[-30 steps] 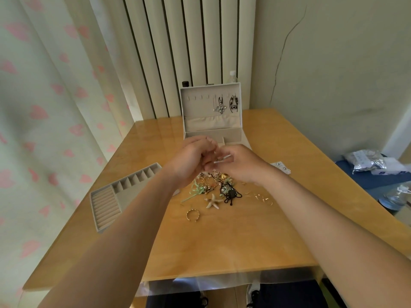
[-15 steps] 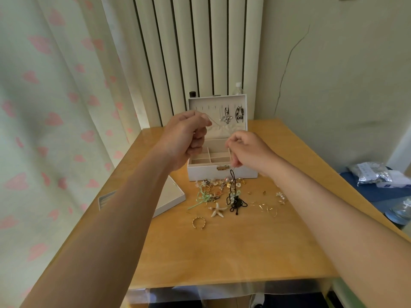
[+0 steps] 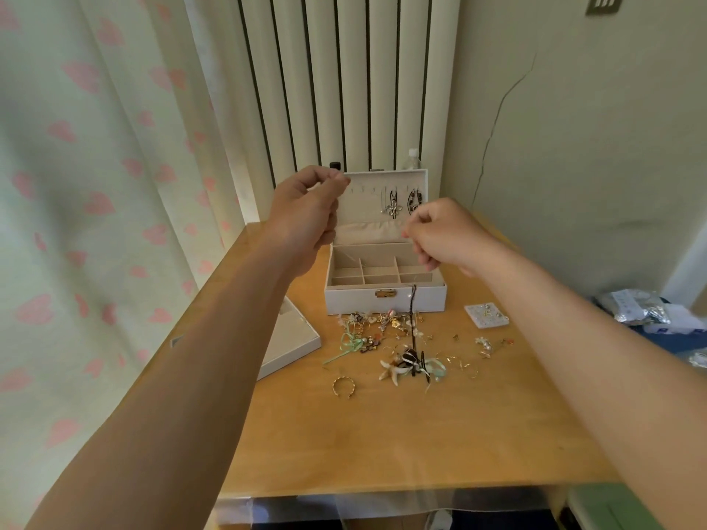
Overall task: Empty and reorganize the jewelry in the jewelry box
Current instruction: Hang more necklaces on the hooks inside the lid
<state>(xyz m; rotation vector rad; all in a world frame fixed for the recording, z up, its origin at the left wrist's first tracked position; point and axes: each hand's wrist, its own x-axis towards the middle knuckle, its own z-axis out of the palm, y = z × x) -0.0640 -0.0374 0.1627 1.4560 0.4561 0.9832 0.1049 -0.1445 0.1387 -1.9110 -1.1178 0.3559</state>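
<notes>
Pinched thumb to forefinger, your right hand (image 3: 443, 235) holds up a black cord (image 3: 413, 311), which runs taut from under your fingers down into the pile (image 3: 382, 330). Your left hand (image 3: 306, 212) is up too, level with the lid (image 3: 367, 208), fingers curled and thumb tip on the forefinger. I cannot tell what it grips, if anything. Both hands hover over the box (image 3: 355, 300), well apart. The box stands open at the table's (image 3: 382, 445) far edge, its compartments bare, and two pendants (image 3: 401, 202) hang inside the lid. The pile lies just in front of the box: gold bits, green ribbon (image 3: 346, 344), a starfish (image 3: 390, 371). One gold ring (image 3: 343, 387) sits alone, nearer you. Your left forearm partly hides the tray (image 3: 294, 346) at the left edge. An earring card (image 3: 486, 315) lies just beside the box, towards the right edge.
</notes>
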